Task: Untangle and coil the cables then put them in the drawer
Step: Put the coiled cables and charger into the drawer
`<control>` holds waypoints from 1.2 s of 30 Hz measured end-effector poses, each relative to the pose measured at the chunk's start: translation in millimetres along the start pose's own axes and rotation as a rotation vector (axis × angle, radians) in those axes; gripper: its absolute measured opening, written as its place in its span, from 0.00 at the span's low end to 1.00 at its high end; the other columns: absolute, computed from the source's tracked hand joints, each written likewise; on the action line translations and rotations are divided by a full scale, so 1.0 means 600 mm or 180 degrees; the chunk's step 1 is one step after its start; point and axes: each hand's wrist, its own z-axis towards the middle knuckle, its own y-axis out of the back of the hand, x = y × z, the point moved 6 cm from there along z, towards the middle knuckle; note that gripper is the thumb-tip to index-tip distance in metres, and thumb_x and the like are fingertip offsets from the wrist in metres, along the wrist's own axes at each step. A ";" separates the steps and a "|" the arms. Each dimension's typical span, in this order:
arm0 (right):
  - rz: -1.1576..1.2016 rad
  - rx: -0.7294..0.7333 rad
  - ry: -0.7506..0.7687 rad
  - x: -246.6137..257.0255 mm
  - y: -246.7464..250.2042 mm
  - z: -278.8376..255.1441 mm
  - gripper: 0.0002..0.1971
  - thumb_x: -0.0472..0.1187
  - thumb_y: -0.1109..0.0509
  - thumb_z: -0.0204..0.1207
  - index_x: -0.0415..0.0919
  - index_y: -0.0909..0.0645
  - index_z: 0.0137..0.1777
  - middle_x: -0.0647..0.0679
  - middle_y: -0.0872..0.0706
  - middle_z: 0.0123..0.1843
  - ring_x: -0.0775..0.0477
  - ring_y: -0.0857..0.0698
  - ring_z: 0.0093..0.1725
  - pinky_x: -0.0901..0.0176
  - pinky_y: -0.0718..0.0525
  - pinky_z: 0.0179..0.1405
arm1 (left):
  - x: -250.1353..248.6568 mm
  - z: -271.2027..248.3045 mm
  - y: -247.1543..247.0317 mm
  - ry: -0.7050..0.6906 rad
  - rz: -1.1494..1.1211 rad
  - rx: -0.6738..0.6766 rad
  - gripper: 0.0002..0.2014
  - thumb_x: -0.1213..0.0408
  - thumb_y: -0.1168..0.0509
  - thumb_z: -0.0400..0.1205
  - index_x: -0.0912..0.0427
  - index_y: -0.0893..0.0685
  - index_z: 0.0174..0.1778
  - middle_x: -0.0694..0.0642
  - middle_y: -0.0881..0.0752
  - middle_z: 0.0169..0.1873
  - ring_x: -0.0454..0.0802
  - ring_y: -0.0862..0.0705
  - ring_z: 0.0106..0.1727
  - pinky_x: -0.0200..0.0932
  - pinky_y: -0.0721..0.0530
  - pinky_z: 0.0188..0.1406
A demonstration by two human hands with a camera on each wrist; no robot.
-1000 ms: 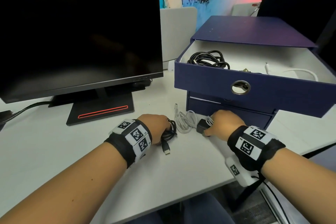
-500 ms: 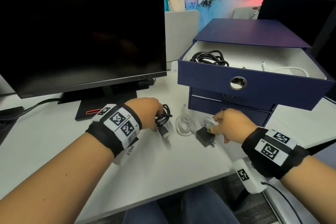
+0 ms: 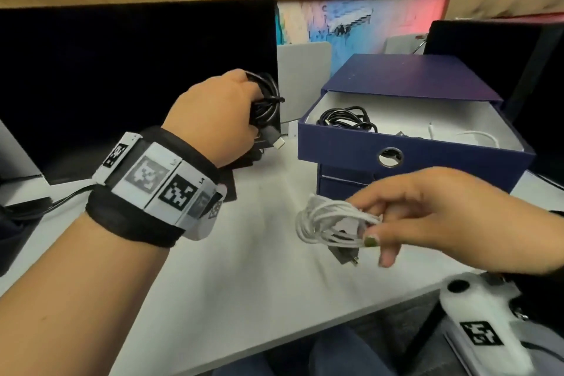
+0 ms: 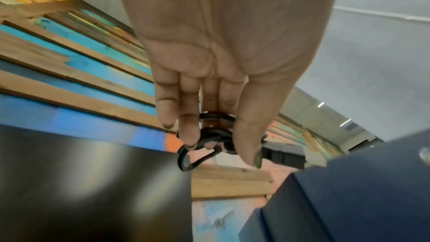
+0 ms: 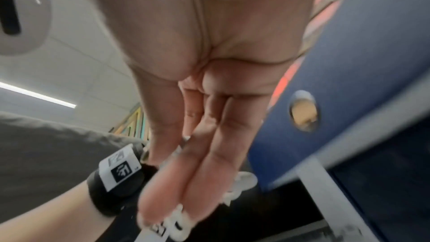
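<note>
My left hand [image 3: 225, 110] is raised above the desk and grips a coiled black cable [image 3: 266, 104], its plug [image 3: 274, 139] dangling below; in the left wrist view the black cable [image 4: 209, 139] is pinched between thumb and fingers. My right hand [image 3: 427, 217] pinches a coiled white cable [image 3: 326, 224] with a dark wall plug [image 3: 345, 255] hanging under it, lifted off the desk in front of the box. The navy drawer [image 3: 415, 159] stands pulled open, holding a black cable bundle [image 3: 346, 119] at its left and a white cable [image 3: 476, 137] at its right.
A black monitor [image 3: 122, 76] fills the left back of the white desk [image 3: 244, 268]. The navy drawer box [image 3: 409, 76] stands at the right with a second closed drawer [image 3: 345, 183] below. Another dark screen [image 3: 494, 64] is behind it.
Both hands have lifted off the desk, the left rising up and back with the black cable, the right picking up the white cable and its plug.
</note>
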 end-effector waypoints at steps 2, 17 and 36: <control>0.0059 -0.0386 0.0268 0.018 0.054 -0.017 0.17 0.46 0.24 0.66 0.65 0.15 0.53 0.50 0.09 0.40 0.47 0.12 0.27 0.68 0.17 0.35 | -0.024 0.014 0.033 -0.0168 -0.0226 -0.0262 0.23 0.63 0.33 0.79 0.53 0.23 0.72 0.52 0.23 0.66 0.55 0.22 0.64 0.49 0.22 0.62; -0.0663 -0.0799 -0.0448 -0.059 0.300 -0.009 0.34 0.79 0.28 0.47 0.66 0.14 0.54 0.41 0.08 0.38 0.43 0.08 0.36 0.59 0.14 0.46 | -0.193 0.172 -0.005 -0.1345 -0.0358 0.1093 0.21 0.49 0.29 0.76 0.45 0.17 0.65 0.44 0.14 0.48 0.46 0.18 0.49 0.40 0.22 0.50; -0.2073 -0.1011 -0.0754 -0.109 0.303 0.051 0.08 0.37 0.28 0.76 0.53 0.17 0.46 0.54 0.11 0.27 0.56 0.12 0.25 0.56 0.14 0.39 | -0.259 0.218 -0.044 -0.1801 0.0142 0.1305 0.20 0.52 0.32 0.80 0.44 0.20 0.70 0.44 0.14 0.58 0.40 0.24 0.47 0.34 0.31 0.48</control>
